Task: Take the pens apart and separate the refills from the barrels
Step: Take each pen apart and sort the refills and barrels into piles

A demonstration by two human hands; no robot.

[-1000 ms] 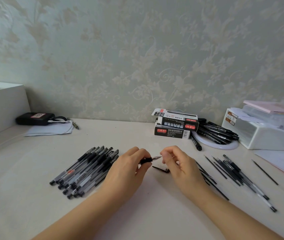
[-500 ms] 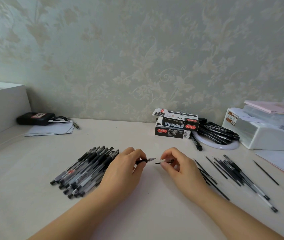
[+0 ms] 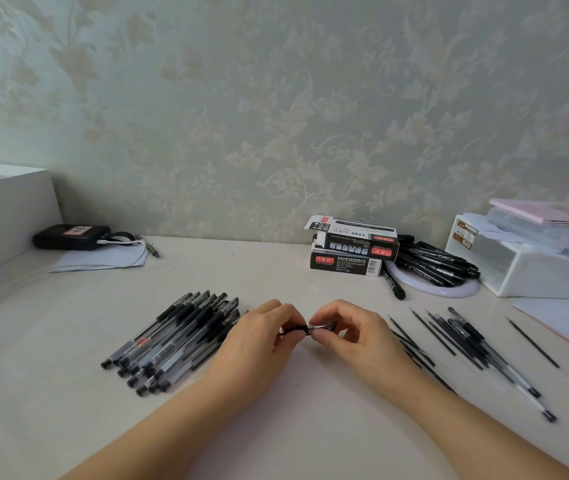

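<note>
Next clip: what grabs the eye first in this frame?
Both hands meet at the table's centre: the left hand and right hand pinch one small pen piece between them. A tidy pile of whole pens lies to their left, loose refills fan out to the right, and stacked pen boxes sit by the wall.

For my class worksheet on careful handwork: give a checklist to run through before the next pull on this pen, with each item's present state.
1. Left hand grips the pen by its dark end: ok.
2. Right hand pinches the pen's clear end: ok.
3. Pen held above bare table, apart from both piles: ok.
4. Whole pens piled together at the left: ok.
5. Refills lie at the right, but at least one barrel lies among them: not ok.
6. Whether the pen's two parts are already loosened: cannot tell.
</note>
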